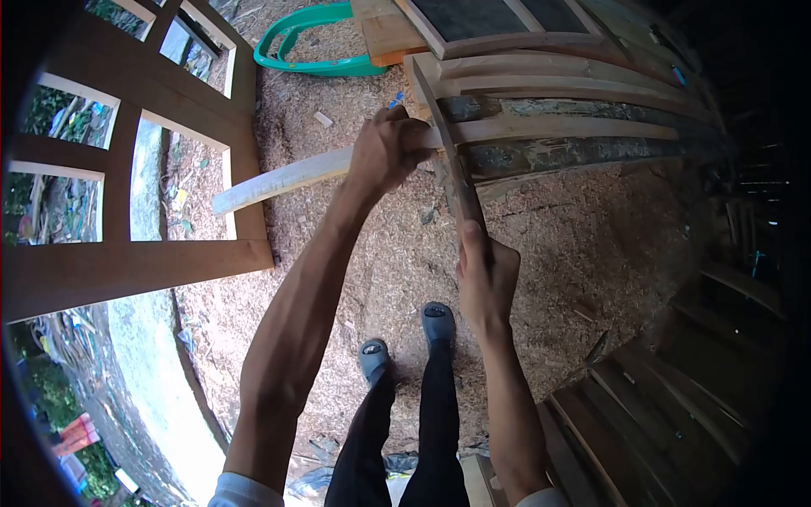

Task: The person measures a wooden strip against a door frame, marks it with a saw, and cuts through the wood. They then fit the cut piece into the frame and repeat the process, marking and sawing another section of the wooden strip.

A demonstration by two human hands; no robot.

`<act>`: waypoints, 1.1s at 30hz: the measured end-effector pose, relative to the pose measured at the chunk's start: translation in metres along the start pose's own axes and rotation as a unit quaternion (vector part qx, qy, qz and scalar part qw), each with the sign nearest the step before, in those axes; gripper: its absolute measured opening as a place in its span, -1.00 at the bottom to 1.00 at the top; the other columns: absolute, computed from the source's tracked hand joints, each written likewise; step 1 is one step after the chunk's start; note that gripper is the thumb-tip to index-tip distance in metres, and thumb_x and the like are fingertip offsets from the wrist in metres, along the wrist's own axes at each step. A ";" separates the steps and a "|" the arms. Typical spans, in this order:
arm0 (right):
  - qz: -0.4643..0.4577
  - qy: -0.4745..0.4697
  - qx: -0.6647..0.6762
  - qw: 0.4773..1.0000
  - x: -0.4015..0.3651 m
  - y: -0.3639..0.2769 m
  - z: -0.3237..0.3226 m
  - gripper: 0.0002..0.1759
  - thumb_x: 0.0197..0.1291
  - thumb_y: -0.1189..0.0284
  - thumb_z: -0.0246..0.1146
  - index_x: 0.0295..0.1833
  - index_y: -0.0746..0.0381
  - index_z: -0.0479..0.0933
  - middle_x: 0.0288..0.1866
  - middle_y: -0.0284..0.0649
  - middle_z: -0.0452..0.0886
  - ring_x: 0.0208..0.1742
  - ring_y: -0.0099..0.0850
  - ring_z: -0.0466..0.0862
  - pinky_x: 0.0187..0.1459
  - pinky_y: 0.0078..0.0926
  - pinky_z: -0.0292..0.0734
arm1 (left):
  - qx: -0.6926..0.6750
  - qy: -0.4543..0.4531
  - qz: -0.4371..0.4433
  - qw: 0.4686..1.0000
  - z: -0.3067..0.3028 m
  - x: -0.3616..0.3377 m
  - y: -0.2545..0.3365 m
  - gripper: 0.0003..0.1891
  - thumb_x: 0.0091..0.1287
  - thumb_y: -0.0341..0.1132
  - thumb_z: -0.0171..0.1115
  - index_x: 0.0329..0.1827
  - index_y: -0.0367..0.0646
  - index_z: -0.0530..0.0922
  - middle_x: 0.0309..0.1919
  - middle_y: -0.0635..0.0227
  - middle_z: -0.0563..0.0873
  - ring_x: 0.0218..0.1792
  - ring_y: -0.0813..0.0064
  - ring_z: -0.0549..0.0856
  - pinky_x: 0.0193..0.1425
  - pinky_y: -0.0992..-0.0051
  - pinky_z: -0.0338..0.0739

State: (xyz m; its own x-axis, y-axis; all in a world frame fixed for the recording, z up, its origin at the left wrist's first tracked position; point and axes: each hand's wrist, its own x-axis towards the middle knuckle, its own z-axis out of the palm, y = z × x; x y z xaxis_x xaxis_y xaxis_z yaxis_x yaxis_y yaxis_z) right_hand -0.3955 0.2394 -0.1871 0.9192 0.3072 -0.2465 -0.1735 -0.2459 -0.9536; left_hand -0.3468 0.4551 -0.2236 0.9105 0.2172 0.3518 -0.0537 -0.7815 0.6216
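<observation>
My left hand [387, 150] is closed around a long pale strip of wood [291, 175], which sticks out to the left and also runs right over the stacked boards. My right hand [488, 277] grips the handle end of a handsaw [448, 144]. The saw's long blade lies across the strip just right of my left hand, its tip pointing up and away. How deep the teeth sit in the wood is hidden. Beneath the strip lie rough, bark-edged timbers [549, 157].
A wooden frame with open panes [245, 135] stands at left. Beyond the strip are a green plastic ring-shaped thing [317, 66] and another frame [515, 38]. Sawdust and shavings [557, 253] cover the ground around my sandals [437, 324]. Planks [625, 406] lie at lower right.
</observation>
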 end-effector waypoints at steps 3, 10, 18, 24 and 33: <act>0.011 -0.012 0.003 1.000 -0.005 -0.003 -0.007 -0.39 0.40 0.01 0.14 -0.62 0.17 0.26 -0.68 -0.50 0.20 -0.65 -0.69 0.19 -0.59 -0.60 0.03 | 0.002 -0.004 0.007 1.000 -0.001 -0.002 0.000 -0.60 -0.07 -0.20 0.56 -0.15 -0.15 0.71 -0.32 0.19 0.64 -0.19 0.09 0.63 -0.04 0.18 0.50; -0.003 0.033 -0.007 0.999 -0.006 0.057 0.004 -0.39 0.40 0.11 0.14 -0.65 0.31 0.39 -0.77 -0.40 0.30 -0.66 -0.63 0.33 -0.58 -0.44 0.15 | -0.010 -0.009 -0.029 0.999 -0.003 0.000 0.002 -0.59 -0.08 -0.20 0.56 -0.14 -0.13 0.72 -0.29 0.21 0.64 -0.16 0.11 0.61 -0.02 0.20 0.51; -0.161 -0.007 -0.031 0.986 -0.001 0.104 0.011 -0.51 0.39 0.22 0.15 -0.58 0.29 0.40 -0.74 -0.38 0.35 -0.71 -0.57 0.35 -0.62 -0.44 0.16 | 0.003 -0.018 -0.068 0.997 -0.007 0.002 0.009 -0.59 -0.07 -0.22 0.56 -0.12 -0.08 0.72 -0.25 0.28 0.62 -0.13 0.15 0.59 0.02 0.18 0.51; 0.045 -0.002 0.164 0.986 -0.058 0.006 -0.026 -0.35 0.41 0.04 0.15 -0.67 0.19 0.21 -0.73 -0.42 0.23 -0.72 -0.60 0.27 -0.66 -0.57 0.06 | 0.088 -0.014 -0.101 0.991 -0.002 -0.006 0.026 -0.57 0.01 -0.32 0.48 0.02 -0.04 0.66 -0.13 0.30 0.64 -0.03 0.16 0.57 0.07 0.17 0.46; 0.057 -0.057 -0.095 0.992 -0.090 -0.083 -0.151 -0.51 0.29 0.10 0.31 -0.52 0.27 0.46 -0.67 -0.43 0.35 -0.61 -0.61 0.37 -0.57 -0.48 0.24 | 0.006 -0.113 -0.206 0.972 -0.018 -0.092 0.076 -0.53 0.17 -0.25 0.34 0.19 -0.06 0.58 0.18 0.02 0.60 0.22 0.03 0.56 0.30 0.17 0.47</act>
State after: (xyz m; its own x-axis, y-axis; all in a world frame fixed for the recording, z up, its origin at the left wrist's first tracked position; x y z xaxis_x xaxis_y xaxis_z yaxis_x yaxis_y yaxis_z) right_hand -0.4103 0.0940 -0.0597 0.8497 0.3669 -0.3787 -0.1943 -0.4499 -0.8717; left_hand -0.4422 0.3857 -0.1962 0.9206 0.3805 -0.0878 0.3376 -0.6625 0.6686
